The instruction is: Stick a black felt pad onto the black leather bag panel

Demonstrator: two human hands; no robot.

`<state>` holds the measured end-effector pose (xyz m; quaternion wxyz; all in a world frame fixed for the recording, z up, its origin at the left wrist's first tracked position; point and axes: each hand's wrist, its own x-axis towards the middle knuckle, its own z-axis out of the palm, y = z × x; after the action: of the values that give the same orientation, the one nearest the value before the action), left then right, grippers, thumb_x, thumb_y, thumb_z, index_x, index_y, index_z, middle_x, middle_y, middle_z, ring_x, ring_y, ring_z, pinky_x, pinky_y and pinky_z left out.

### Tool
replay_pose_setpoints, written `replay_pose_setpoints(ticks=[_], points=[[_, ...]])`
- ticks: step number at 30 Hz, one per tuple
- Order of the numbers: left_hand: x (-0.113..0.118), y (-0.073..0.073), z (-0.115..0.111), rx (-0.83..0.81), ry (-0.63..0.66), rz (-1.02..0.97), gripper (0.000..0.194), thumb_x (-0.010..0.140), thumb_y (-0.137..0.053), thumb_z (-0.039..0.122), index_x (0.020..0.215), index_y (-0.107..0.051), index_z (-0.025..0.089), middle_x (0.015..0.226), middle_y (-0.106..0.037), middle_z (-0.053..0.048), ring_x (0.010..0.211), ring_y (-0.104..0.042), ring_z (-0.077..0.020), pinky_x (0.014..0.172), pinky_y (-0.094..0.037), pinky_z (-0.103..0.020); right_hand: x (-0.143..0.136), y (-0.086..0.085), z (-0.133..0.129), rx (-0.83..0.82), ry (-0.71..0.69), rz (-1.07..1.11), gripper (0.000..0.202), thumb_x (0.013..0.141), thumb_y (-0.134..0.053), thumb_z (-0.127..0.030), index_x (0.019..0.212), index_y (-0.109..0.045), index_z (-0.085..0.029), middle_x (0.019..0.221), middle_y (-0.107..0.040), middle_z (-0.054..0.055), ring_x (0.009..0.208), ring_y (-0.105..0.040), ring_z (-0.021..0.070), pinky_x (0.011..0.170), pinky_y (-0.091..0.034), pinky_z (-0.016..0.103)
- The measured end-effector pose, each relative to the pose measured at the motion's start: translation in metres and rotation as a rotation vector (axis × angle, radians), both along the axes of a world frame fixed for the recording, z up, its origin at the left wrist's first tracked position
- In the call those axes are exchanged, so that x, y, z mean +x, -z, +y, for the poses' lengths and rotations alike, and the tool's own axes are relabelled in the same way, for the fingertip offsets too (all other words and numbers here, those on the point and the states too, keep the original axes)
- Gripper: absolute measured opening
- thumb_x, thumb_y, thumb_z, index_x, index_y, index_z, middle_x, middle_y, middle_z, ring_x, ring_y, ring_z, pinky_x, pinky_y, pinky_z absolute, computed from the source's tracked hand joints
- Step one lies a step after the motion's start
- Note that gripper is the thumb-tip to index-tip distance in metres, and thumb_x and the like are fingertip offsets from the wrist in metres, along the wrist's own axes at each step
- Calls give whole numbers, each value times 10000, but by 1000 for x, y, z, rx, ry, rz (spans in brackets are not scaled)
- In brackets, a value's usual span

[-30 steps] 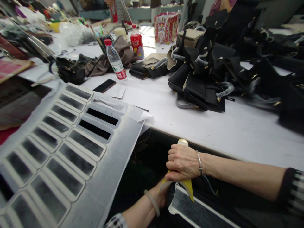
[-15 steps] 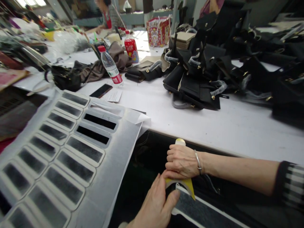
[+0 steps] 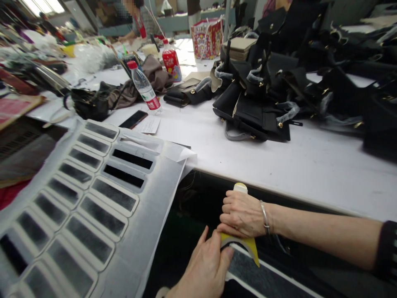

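My right hand is closed around a tool with a white and yellow end standing out above the fist. Below the fist shows the tool's yellow flared part with a curved grey edge; its exact kind is unclear. Under it lies a dark panel with pale borders, slanting away to the lower right. My left hand grips the near end of this panel, thumb on top. Its fingertips meet the yellow part and my right hand. The undersides of the left fingers are hidden.
At left, a pale sheet carries rows of dark rectangular pieces with light rims. Black handbags pile up on the white table. A water bottle, red drink bottle and phone stand or lie further back.
Both hands, with the tool and panel end, appear slightly further right and lower. The view has shifted a little; the grips look the same.
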<state>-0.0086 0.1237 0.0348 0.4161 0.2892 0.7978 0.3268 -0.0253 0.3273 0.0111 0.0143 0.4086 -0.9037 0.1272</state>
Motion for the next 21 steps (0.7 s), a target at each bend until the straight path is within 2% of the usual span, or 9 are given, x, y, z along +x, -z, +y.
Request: replay_pose_setpoints(ticks=[3, 11, 14, 15, 17, 19, 21], points=[[0, 1, -1, 20, -11, 14, 353, 1000, -361, 358, 1196, -574, 155, 1180, -702, -119, 1118, -644, -246, 1227, -155, -399, 3, -1, -1, 17, 29, -8, 467, 1029, -371, -385, 641, -547, -193, 591, -608, 27, 572, -471, 159, 652, -243, 363], [4, 9, -2, 87, -4, 74, 343, 993, -361, 313, 1190, -593, 154, 1144, -694, -126, 1148, -624, -254, 1216, -125, -446, 26, -2, -1, 53, 148, -51, 488, 1051, -306, -378, 673, -552, -192, 623, -613, 30, 611, -473, 164, 654, -206, 374], [-1, 1, -4, 168, -29, -66, 344, 1000, -359, 346, 1192, -609, 208, 1146, -686, -77, 1149, -612, -241, 1211, -89, -461, 36, -4, -3, 60, 215, -72, 507, 1059, -274, -375, 674, -548, -193, 622, -604, 27, 609, -466, 163, 657, -201, 373], [-5, -2, -5, 201, -40, -148, 350, 1001, -359, 364, 1191, -621, 229, 1124, -688, -55, 1138, -609, -238, 1201, -118, -463, 40, -5, -3, 62, 241, -79, 507, 1062, -267, -370, 679, -548, -194, 622, -599, 25, 605, -463, 163, 658, -201, 373], [-13, -5, -7, 285, -77, -330, 364, 991, -376, 396, 1158, -661, 241, 1053, -691, -28, 1078, -610, -238, 1126, -269, -434, 48, -5, -3, 73, 289, -92, 502, 1065, -260, -362, 687, -544, -196, 626, -593, 20, 599, -459, 162, 658, -199, 373], [-21, -2, -7, 359, -139, -487, 368, 956, -425, 397, 1084, -712, 205, 954, -688, -29, 949, -603, -225, 933, -411, -357, 56, -5, -2, 84, 337, -113, 491, 1065, -269, -364, 690, -539, -198, 637, -596, 17, 601, -462, 162, 656, -196, 374], [-27, 6, -5, 370, -208, -591, 328, 881, -515, 352, 987, -750, 149, 808, -654, -25, 759, -542, -176, 725, -398, -286, 63, -5, -2, 96, 374, -133, 482, 1063, -283, -365, 691, -539, -197, 641, -601, 17, 604, -468, 162, 653, -192, 375]])
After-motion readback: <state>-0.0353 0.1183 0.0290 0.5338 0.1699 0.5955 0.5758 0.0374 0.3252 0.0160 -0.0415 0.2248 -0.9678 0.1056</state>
